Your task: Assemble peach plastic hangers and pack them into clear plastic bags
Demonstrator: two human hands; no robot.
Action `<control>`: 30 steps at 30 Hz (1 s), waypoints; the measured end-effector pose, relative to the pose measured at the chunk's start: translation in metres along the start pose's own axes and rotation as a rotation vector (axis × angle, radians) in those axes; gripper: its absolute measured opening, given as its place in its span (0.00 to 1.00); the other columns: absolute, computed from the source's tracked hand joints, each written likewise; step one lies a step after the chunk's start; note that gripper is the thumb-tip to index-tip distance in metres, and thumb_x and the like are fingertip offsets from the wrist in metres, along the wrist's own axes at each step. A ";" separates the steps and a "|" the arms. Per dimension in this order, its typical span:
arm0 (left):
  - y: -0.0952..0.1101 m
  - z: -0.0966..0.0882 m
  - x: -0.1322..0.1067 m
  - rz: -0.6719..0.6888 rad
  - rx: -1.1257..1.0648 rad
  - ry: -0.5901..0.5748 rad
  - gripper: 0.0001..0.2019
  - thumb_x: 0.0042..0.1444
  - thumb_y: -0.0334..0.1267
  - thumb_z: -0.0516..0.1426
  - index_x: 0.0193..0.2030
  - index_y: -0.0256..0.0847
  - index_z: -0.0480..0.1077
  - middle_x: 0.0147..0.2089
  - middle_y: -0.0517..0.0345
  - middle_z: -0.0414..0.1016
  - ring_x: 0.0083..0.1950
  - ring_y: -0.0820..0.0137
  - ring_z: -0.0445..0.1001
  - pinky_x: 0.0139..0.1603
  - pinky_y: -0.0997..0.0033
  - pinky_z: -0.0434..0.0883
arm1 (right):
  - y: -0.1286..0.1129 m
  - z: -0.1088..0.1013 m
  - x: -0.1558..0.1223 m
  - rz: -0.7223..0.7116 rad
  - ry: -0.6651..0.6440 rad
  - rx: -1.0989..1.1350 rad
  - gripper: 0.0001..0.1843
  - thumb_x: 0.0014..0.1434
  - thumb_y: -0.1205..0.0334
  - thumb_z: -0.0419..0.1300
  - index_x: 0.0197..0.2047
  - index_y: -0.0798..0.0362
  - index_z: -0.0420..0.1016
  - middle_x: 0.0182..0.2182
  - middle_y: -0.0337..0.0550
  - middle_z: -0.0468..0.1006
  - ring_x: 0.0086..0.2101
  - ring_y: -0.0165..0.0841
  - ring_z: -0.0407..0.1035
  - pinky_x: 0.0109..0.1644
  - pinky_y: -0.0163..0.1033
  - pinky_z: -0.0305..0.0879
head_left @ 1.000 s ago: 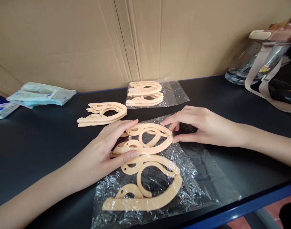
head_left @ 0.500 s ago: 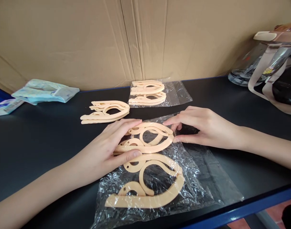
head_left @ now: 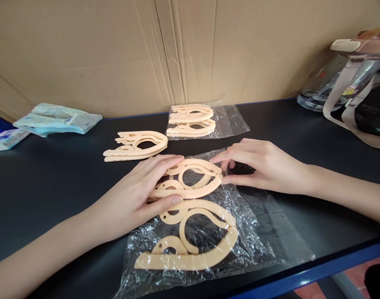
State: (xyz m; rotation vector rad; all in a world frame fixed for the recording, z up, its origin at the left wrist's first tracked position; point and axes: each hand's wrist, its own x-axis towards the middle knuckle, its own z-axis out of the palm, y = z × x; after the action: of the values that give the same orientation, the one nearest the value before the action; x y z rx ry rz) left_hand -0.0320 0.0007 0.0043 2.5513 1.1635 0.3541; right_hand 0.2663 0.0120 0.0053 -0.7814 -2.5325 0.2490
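A clear plastic bag (head_left: 264, 232) lies on the dark table (head_left: 53, 187) in front of me. Inside its near part sits a peach folding hanger (head_left: 190, 245). A second stack of peach hangers (head_left: 190, 178) lies at the bag's far part, and both hands hold it. My left hand (head_left: 140, 195) grips its left end, fingers over the top and thumb at the near edge. My right hand (head_left: 258, 166) pinches its right end, fingers and thumb pressed on the tip through the film.
A loose stack of the same hangers (head_left: 135, 145) lies further back left. A filled bag of hangers (head_left: 205, 120) rests by the cardboard wall (head_left: 115, 54). Pale blue packets (head_left: 57, 118) lie far left. A clear water jug with a strap (head_left: 342, 79) stands at the right.
Almost nothing moved. Both hands stay on the hanger stack, which has shifted very slightly; the view itself drifted a little.
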 end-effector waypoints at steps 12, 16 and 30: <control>0.001 0.000 0.000 0.021 0.030 0.013 0.28 0.67 0.59 0.48 0.69 0.52 0.53 0.71 0.59 0.59 0.71 0.58 0.59 0.67 0.59 0.62 | -0.001 0.001 0.001 -0.020 -0.002 -0.033 0.16 0.66 0.56 0.60 0.53 0.57 0.75 0.40 0.43 0.81 0.37 0.32 0.72 0.43 0.39 0.66; 0.002 0.000 0.000 0.025 0.036 0.016 0.27 0.68 0.59 0.48 0.69 0.54 0.53 0.72 0.62 0.59 0.71 0.61 0.58 0.68 0.62 0.60 | -0.001 0.001 0.000 -0.032 0.003 -0.050 0.16 0.66 0.57 0.61 0.53 0.57 0.75 0.40 0.44 0.80 0.36 0.33 0.72 0.43 0.40 0.66; 0.000 0.000 0.000 0.027 0.045 0.006 0.28 0.67 0.58 0.49 0.69 0.52 0.53 0.72 0.59 0.59 0.71 0.58 0.59 0.68 0.60 0.61 | 0.001 0.002 -0.001 -0.074 -0.015 -0.094 0.15 0.68 0.56 0.58 0.51 0.57 0.75 0.37 0.44 0.78 0.35 0.32 0.68 0.41 0.38 0.65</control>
State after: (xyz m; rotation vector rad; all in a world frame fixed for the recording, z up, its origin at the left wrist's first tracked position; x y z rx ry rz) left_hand -0.0322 0.0012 0.0044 2.6087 1.1535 0.3458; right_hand 0.2660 0.0125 0.0026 -0.7221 -2.5973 0.1120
